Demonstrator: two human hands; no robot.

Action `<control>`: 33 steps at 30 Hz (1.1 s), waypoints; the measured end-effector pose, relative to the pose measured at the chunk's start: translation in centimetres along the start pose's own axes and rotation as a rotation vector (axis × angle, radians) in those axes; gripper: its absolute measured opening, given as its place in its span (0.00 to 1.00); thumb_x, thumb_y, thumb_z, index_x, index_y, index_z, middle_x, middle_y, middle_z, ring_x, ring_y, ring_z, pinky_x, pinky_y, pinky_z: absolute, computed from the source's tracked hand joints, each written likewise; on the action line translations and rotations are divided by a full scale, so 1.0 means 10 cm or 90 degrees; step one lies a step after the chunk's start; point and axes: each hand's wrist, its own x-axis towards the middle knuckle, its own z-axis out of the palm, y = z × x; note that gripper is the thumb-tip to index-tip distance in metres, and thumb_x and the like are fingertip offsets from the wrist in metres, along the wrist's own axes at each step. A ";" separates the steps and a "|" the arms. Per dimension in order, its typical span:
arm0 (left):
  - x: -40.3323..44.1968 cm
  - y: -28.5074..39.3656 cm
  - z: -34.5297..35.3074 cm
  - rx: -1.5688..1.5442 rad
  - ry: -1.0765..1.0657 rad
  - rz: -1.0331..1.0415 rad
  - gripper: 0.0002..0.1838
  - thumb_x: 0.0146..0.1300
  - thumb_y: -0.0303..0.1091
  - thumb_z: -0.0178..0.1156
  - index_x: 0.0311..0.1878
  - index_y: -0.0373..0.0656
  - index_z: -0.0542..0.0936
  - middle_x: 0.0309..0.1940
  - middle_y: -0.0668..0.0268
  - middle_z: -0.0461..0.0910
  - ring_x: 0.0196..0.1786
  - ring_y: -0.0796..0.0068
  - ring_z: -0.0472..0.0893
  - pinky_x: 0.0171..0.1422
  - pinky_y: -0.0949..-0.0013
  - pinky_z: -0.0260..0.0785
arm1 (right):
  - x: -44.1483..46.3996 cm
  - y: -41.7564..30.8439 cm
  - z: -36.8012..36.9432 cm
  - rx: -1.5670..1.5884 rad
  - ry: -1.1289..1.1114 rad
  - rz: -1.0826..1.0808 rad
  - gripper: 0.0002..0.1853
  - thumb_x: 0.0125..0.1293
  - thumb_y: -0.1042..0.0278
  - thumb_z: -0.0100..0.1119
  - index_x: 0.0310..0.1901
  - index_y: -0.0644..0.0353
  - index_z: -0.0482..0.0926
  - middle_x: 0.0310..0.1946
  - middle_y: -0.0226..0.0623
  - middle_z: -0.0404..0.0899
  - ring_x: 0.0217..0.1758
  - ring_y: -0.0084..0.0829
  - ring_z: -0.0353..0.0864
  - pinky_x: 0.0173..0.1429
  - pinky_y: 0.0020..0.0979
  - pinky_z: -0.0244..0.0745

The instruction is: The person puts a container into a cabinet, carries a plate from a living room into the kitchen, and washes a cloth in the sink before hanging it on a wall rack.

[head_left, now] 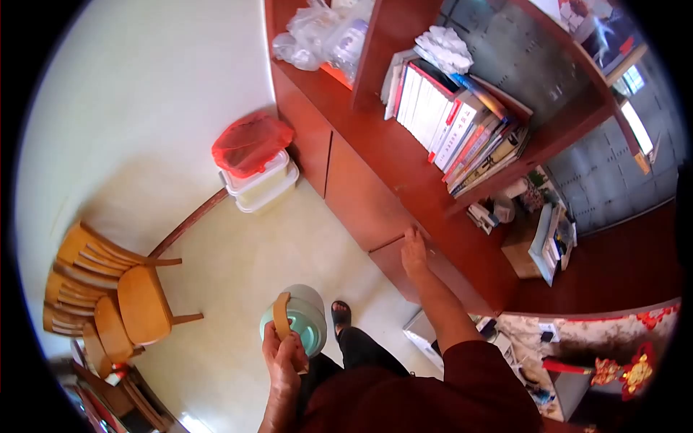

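Observation:
My left hand [283, 351] is wrapped round the tan handle [281, 315] of a mint-green container [309, 325], held above the floor in front of my legs. My right hand [413, 252] touches the upper edge of a reddish-brown cabinet door [411, 273], just below the cabinet's ledge. Its fingers are close together, and whether they grip anything is too small to tell. Narrow gaps show between the cabinet doors.
Books [440, 115] and plastic bags [317, 40] fill the shelves above. A red bag [253, 144] lies on white-lidded boxes [266, 184] by the wall. Wooden chairs [143, 304] stand at left. A white object [424, 335] is on the floor beyond my right arm.

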 end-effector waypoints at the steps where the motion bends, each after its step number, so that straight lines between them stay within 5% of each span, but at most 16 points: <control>1: 0.10 0.08 -0.04 0.013 -0.024 -0.014 0.15 0.59 0.27 0.50 0.50 0.37 0.66 0.23 0.70 0.68 0.17 0.84 0.62 0.18 0.79 0.54 | 0.00 -0.10 -0.02 -0.012 -0.017 0.021 0.23 0.66 0.58 0.48 0.61 0.52 0.75 0.64 0.41 0.66 0.72 0.45 0.49 0.73 0.52 0.42; 7: 0.49 0.53 -0.25 0.089 -0.105 -0.057 0.14 0.59 0.27 0.50 0.49 0.36 0.66 0.23 0.69 0.68 0.17 0.84 0.62 0.18 0.79 0.54 | 0.33 -0.84 0.53 -0.120 0.046 0.237 0.23 0.63 0.57 0.53 0.60 0.51 0.76 0.63 0.38 0.67 0.70 0.46 0.53 0.68 0.59 0.49; 11: 0.65 0.69 -0.48 0.089 -0.124 -0.055 0.14 0.59 0.26 0.50 0.49 0.36 0.66 0.23 0.68 0.68 0.17 0.83 0.63 0.17 0.79 0.54 | -0.20 -0.51 -0.43 -0.170 -0.128 0.048 0.24 0.63 0.57 0.53 0.60 0.52 0.75 0.62 0.39 0.68 0.68 0.48 0.57 0.67 0.60 0.51; 17: 0.80 0.90 -0.73 0.075 -0.115 -0.067 0.14 0.59 0.26 0.50 0.48 0.37 0.67 0.23 0.69 0.68 0.17 0.84 0.63 0.17 0.79 0.54 | -0.64 -0.62 -1.01 -0.156 -0.139 -0.050 0.22 0.64 0.61 0.51 0.59 0.55 0.76 0.60 0.43 0.69 0.63 0.49 0.62 0.66 0.61 0.52; 21: 0.94 0.98 -0.89 0.049 -0.112 -0.082 0.14 0.59 0.27 0.50 0.49 0.38 0.66 0.23 0.70 0.68 0.17 0.84 0.63 0.18 0.80 0.54 | -0.43 -1.84 0.27 -0.121 0.031 0.133 0.21 0.63 0.61 0.49 0.54 0.61 0.79 0.52 0.51 0.73 0.58 0.51 0.66 0.62 0.64 0.56; 23: 1.05 0.92 -0.98 0.039 -0.104 -0.065 0.14 0.59 0.27 0.50 0.49 0.39 0.66 0.23 0.70 0.67 0.17 0.84 0.63 0.18 0.81 0.54 | -1.02 -1.33 -0.80 -0.184 -0.032 -0.078 0.21 0.61 0.62 0.48 0.52 0.62 0.80 0.51 0.55 0.72 0.55 0.52 0.68 0.59 0.63 0.59; 25: 1.12 0.98 -0.93 0.079 -0.099 -0.082 0.13 0.58 0.29 0.49 0.48 0.40 0.67 0.23 0.69 0.68 0.16 0.83 0.63 0.17 0.80 0.53 | -1.06 -1.23 -1.04 0.029 -0.052 -0.116 0.17 0.59 0.65 0.49 0.44 0.61 0.84 0.42 0.54 0.78 0.45 0.50 0.76 0.47 0.57 0.70; 27: 1.22 0.98 -0.88 0.108 -0.108 -0.091 0.13 0.58 0.30 0.49 0.47 0.41 0.67 0.23 0.69 0.68 0.16 0.82 0.63 0.17 0.79 0.53 | -0.78 -0.76 -1.36 0.506 -0.132 -0.244 0.14 0.56 0.67 0.50 0.38 0.61 0.85 0.37 0.51 0.82 0.38 0.45 0.81 0.39 0.50 0.75; 29: 1.31 0.94 -0.87 0.127 -0.130 -0.096 0.13 0.58 0.30 0.49 0.47 0.41 0.67 0.23 0.69 0.68 0.16 0.82 0.63 0.17 0.79 0.54 | -0.58 -0.42 -1.47 0.552 0.144 0.129 0.12 0.53 0.67 0.52 0.34 0.62 0.84 0.35 0.49 0.83 0.36 0.43 0.84 0.38 0.45 0.78; 33: 1.37 0.92 -0.78 0.136 -0.170 -0.110 0.14 0.58 0.26 0.51 0.48 0.39 0.67 0.23 0.69 0.68 0.16 0.82 0.62 0.17 0.78 0.54 | -0.67 -0.45 -1.02 0.694 -0.112 0.137 0.14 0.51 0.64 0.53 0.33 0.63 0.84 0.36 0.48 0.83 0.41 0.46 0.83 0.43 0.44 0.79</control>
